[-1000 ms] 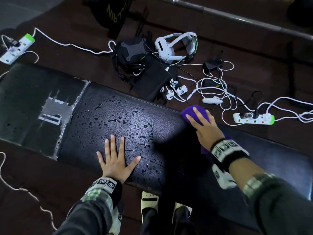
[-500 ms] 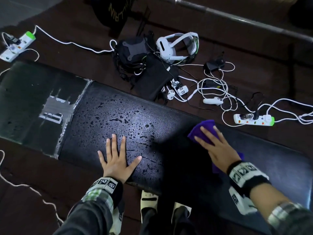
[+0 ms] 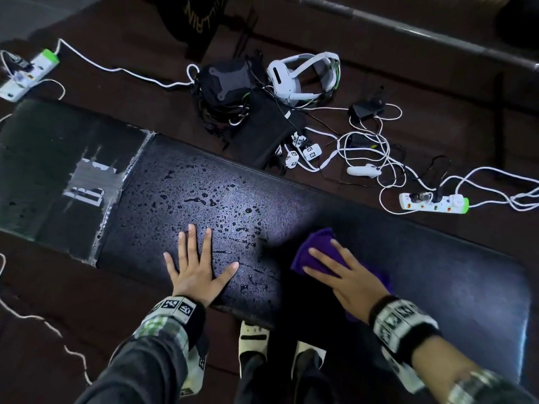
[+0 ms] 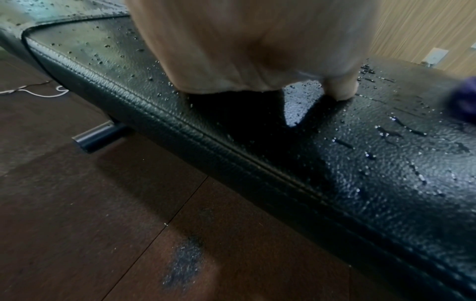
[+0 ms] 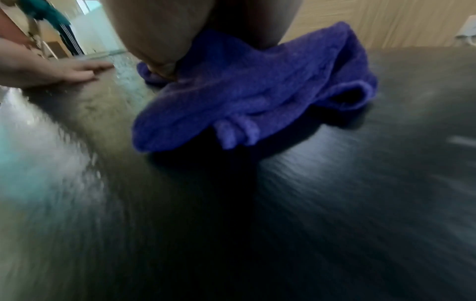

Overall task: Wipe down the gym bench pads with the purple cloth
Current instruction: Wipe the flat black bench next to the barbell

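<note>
Both hands' fingers lie flat: left (image 3: pixel 194 272) on wet pad (image 3: pixel 437 275), right (image 3: pixel 347 278) seemingly pressing purple cloth (image 3: pixel 316 246).

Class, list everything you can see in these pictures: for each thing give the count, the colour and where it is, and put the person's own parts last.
Bench pad: one, black, wet with droplets on its left part, running across the middle.
Worn pad: one, dark with a torn grey patch, left of the bench pad.
Purple cloth: one, purple, on the bench pad under the right hand.
Power strips: two, white with green ends, on the floor far left and right.
Headset: one, white, on the floor beyond the bench.
Cables: several, white, tangled on the floor.
Left hand: one, flat on the wet pad, fingers spread.
Right hand: one, pressing the cloth with straight fingers.
</note>
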`<state>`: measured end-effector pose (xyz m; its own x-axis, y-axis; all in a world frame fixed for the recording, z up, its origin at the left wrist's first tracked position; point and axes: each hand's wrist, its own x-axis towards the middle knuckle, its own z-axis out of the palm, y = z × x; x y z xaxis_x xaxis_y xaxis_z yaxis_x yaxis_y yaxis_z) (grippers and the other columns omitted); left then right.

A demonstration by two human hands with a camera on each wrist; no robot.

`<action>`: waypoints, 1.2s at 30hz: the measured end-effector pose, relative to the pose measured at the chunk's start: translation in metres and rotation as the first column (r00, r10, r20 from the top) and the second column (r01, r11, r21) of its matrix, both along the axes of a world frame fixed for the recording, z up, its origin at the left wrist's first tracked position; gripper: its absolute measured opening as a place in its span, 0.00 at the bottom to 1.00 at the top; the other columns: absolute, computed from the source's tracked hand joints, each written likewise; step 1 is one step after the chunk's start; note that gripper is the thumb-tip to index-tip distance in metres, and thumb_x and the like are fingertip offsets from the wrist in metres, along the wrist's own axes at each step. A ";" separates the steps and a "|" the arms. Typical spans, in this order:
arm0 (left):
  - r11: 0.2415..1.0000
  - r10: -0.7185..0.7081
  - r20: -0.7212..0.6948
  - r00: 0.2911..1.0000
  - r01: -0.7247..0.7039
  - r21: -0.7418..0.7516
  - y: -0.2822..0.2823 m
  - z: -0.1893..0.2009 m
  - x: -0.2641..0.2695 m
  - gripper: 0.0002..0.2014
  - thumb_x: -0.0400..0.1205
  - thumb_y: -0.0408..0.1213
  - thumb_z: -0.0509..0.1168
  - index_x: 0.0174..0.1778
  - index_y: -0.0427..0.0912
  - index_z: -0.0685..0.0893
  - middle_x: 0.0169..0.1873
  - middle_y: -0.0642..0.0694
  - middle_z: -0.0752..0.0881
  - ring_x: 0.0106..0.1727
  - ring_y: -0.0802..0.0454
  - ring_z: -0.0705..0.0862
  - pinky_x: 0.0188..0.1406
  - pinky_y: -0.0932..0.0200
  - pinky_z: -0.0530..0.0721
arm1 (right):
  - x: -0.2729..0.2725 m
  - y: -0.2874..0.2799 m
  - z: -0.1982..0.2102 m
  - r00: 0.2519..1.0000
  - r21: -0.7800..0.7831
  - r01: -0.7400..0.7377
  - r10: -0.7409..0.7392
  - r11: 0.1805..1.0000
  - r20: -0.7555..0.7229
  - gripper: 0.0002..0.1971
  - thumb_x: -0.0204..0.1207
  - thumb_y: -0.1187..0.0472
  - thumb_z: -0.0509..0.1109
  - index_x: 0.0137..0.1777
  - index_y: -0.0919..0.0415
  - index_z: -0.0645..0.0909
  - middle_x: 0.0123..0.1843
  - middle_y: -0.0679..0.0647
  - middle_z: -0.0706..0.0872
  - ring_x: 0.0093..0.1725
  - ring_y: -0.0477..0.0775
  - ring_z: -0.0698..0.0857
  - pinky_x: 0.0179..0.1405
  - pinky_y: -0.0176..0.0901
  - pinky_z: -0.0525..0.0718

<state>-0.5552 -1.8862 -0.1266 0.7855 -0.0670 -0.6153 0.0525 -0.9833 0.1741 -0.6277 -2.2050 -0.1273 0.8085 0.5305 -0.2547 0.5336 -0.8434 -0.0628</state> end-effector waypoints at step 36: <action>1.000 0.019 0.018 1.000 -0.019 0.003 -0.001 0.000 -0.002 0.47 0.63 0.81 0.32 0.73 0.64 0.22 0.73 0.59 0.17 0.72 0.61 0.14 0.73 0.41 0.22 | -0.012 0.090 -0.002 0.997 0.050 0.012 -0.008 0.999 -0.078 0.34 0.62 0.58 0.54 0.72 0.41 0.70 0.79 0.47 0.67 0.76 0.74 0.63 0.70 0.69 0.63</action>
